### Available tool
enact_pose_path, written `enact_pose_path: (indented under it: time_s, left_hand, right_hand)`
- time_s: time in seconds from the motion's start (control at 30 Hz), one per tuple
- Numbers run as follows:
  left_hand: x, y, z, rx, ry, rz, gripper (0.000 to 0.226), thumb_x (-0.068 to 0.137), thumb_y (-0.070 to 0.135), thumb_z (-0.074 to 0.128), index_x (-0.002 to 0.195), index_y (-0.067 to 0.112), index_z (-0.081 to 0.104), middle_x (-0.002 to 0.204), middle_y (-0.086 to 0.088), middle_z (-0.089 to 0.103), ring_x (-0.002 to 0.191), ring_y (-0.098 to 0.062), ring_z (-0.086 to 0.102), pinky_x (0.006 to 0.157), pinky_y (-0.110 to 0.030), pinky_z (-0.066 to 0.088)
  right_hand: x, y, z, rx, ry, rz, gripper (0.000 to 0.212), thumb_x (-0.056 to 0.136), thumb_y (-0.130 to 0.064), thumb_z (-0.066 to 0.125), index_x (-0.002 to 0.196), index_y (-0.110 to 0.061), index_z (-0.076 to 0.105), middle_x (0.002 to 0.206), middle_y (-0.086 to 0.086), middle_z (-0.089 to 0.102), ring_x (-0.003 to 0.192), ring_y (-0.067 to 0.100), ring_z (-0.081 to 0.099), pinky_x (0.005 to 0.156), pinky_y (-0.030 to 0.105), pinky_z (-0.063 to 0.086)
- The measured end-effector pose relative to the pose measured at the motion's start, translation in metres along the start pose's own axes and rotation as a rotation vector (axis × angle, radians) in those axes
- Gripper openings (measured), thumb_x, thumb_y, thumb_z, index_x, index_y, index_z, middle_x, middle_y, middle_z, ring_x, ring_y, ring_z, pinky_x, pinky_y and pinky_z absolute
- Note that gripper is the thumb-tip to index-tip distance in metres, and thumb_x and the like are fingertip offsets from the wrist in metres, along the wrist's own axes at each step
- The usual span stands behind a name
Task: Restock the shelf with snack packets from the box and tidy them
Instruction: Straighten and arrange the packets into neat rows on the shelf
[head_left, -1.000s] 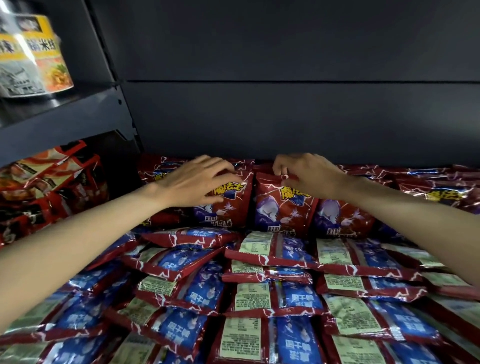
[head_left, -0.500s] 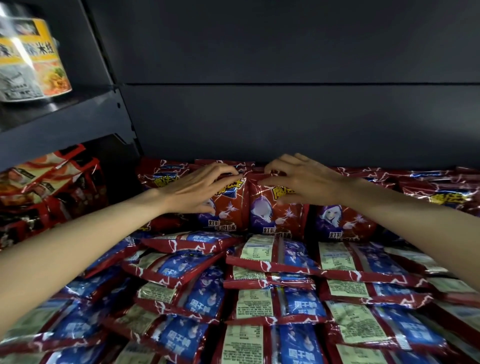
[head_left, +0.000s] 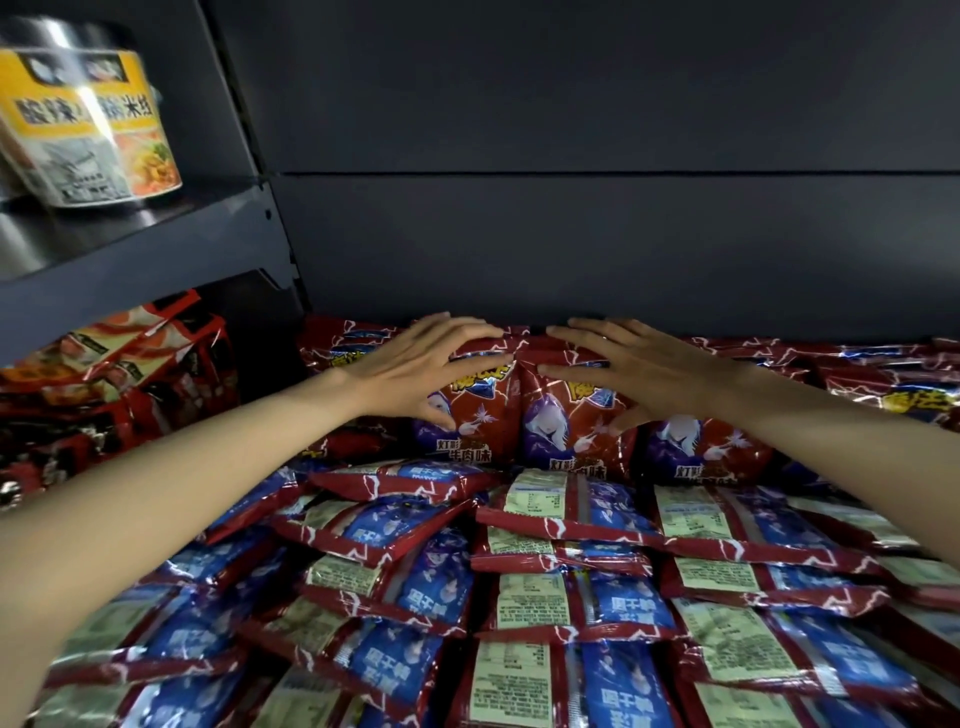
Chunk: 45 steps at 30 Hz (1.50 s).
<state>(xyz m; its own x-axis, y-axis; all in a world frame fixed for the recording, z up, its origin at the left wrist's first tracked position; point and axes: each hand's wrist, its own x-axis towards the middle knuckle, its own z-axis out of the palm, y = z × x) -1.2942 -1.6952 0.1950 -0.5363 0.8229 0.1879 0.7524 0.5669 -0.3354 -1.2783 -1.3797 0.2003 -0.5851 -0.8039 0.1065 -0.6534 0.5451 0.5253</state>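
Packets (head_left: 571, 603) already crowded the shelf below your fingers; your left hand (head_left: 415, 371) and right hand (head_left: 639, 371) lay flat, fingers spread, pressing upright packets (head_left: 566, 415). Only tidying seemed left.

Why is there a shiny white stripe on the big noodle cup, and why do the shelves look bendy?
Head view: the noodle cup wears light glare on its shiny wrap; the wide-angle lens bends the upper shelf edge; the near packets look a bit smeared; the hands stay fairly sharp.
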Motion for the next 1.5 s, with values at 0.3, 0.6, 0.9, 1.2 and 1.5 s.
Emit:
enact_pose_path:
  time_s: [0.3,0.6,0.9,1.2,1.5]
  left_hand:
    - [-0.067,0.015,-0.061,-0.266,0.009,-0.262,0.033,0.089,0.049,0.049,0.118,0.038,0.060,0.104,0.025,0.062,0.093,0.003,0.057,0.089,-0.027,0.048]
    - [-0.165,-0.012,-0.063,-0.497,-0.079,-0.490,0.027,0.086,0.054,0.050,0.112,0.049,0.054,0.114,0.024,0.057,0.107,0.008,0.053,0.096,-0.029,0.045]
    - [-0.154,-0.018,-0.027,-0.228,-0.255,-0.455,0.045,0.092,0.034,0.057,0.135,0.032,0.044,0.136,0.013,0.047,0.118,-0.010,0.052,0.087,-0.024,0.046]
    - [-0.106,-0.031,-0.029,-0.160,-0.248,-0.461,0.053,0.097,0.032,0.048,0.141,0.041,0.020,0.128,-0.004,0.055,0.098,-0.021,0.060,0.078,-0.038,0.053]
    - [-0.090,-0.014,-0.030,0.046,0.054,-0.425,0.055,0.081,0.028,0.072,0.130,0.018,0.050,0.131,-0.006,0.047,0.119,-0.024,0.046,0.097,-0.042,0.044]
  right_hand:
    - [0.012,-0.035,-0.011,-0.031,0.102,-0.148,0.070,0.070,-0.052,0.073,0.133,-0.029,0.052,0.151,0.005,0.034,0.140,0.027,0.029,0.113,0.046,0.025]
    - [0.067,-0.083,-0.062,0.352,0.236,-0.120,0.048,0.092,-0.055,0.033,0.118,-0.025,0.060,0.133,-0.002,0.052,0.123,0.018,0.046,0.099,0.038,0.045]
    - [0.111,-0.132,-0.086,0.768,-0.277,-0.217,0.060,0.088,-0.056,0.054,0.136,-0.026,0.037,0.087,-0.006,0.060,0.064,0.005,0.052,0.059,0.022,0.043]
    - [0.094,-0.125,-0.078,0.712,-0.213,-0.192,0.051,0.093,-0.045,0.052,0.138,-0.031,0.034,0.120,0.000,0.058,0.091,0.017,0.062,0.081,0.038,0.051]
    - [0.091,-0.122,-0.088,0.761,-0.115,-0.157,0.046,0.095,-0.053,0.042,0.134,-0.030,0.044,0.129,-0.006,0.056,0.110,0.010,0.055,0.092,0.033,0.047]
